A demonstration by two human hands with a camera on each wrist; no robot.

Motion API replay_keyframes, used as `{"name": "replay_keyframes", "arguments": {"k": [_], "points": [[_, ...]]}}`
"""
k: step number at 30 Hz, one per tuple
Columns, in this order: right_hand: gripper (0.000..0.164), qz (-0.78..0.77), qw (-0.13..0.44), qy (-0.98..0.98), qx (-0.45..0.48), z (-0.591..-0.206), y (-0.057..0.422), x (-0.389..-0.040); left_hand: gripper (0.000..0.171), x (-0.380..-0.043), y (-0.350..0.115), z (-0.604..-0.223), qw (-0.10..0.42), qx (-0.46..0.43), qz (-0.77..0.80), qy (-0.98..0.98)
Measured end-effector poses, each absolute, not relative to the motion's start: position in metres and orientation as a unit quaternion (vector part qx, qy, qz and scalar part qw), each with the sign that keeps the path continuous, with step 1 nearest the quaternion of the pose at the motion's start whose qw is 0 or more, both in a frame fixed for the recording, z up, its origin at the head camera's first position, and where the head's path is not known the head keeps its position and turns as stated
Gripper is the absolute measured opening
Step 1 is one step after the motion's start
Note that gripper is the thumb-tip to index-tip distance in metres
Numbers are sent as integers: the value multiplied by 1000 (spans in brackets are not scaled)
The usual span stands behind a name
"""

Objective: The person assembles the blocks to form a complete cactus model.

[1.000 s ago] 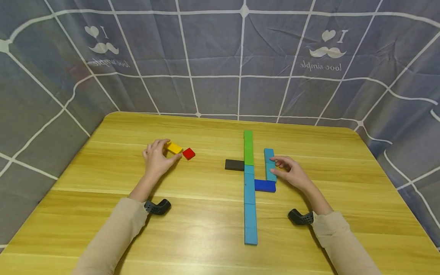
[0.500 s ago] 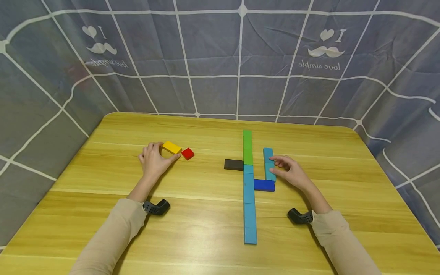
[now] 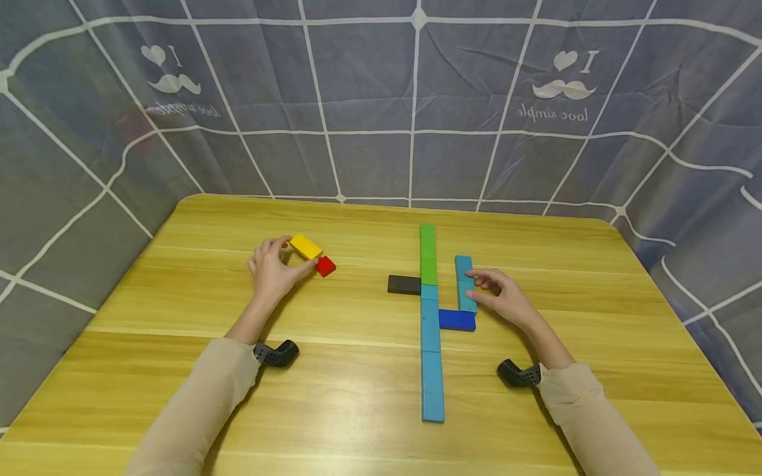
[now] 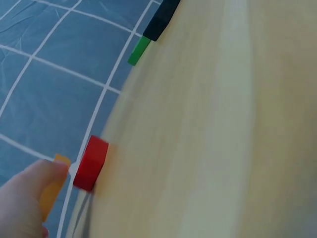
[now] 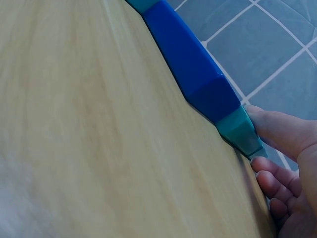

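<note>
In the head view, my left hand [image 3: 274, 271] holds a yellow block [image 3: 306, 246] between thumb and index finger. A small red block [image 3: 325, 266] lies beside the thumb tip, close to the yellow block's lower end. My right hand [image 3: 505, 296] rests with loosely bent fingers at the right edge of a short light-blue strip [image 3: 464, 268]. Its thumb and index fingertips touch or nearly touch that strip. In the right wrist view, the thumb [image 5: 277, 126] meets the strip's far part. A dark blue block [image 3: 457, 320] joins this strip to a longer light-blue row [image 3: 431, 330].
A green piece [image 3: 428, 254] continues the long row toward the table's back. Against the row's left side lies a black block [image 3: 404, 285]. The wooden table [image 3: 333, 396] ends at a grey curtain [image 3: 369, 99] with white lines.
My left hand and the yellow block have moved up and right, and the block has turned slightly. The red block and my right hand stay essentially in place.
</note>
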State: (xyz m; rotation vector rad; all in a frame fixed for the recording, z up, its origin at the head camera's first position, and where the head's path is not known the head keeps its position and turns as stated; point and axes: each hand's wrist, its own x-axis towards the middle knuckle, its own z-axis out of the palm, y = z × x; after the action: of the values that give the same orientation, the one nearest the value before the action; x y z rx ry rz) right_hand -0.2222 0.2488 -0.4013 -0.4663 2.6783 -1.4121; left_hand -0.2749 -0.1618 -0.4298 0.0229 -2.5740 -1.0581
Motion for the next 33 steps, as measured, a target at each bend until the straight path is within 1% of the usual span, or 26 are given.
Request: {"name": "replay_keyframes", "arguments": {"k": [6, 9, 14, 18, 25, 33], "points": [[39, -461, 41, 874, -150, -401, 249, -222, 67, -286, -138, -428, 163, -57, -367, -914], [39, -461, 43, 873, -151, -401, 249, -223, 69, -292, -126, -427, 146, -96, -352, -920], [39, -462, 43, 873, -151, -402, 249, -223, 71, -301, -108, -424, 101, -145, -326, -929], [39, -461, 41, 874, -152, -402, 250, -222, 71, -306, -94, -424, 71, -171, -310, -932], [39, -461, 40, 873, -152, -404, 250, -223, 68, -311, -76, -421, 45, -206, -285, -935], [39, -465, 42, 871, -151, -404, 250, -223, 68, -318, -67, -423, 12, -222, -264, -938]]}}
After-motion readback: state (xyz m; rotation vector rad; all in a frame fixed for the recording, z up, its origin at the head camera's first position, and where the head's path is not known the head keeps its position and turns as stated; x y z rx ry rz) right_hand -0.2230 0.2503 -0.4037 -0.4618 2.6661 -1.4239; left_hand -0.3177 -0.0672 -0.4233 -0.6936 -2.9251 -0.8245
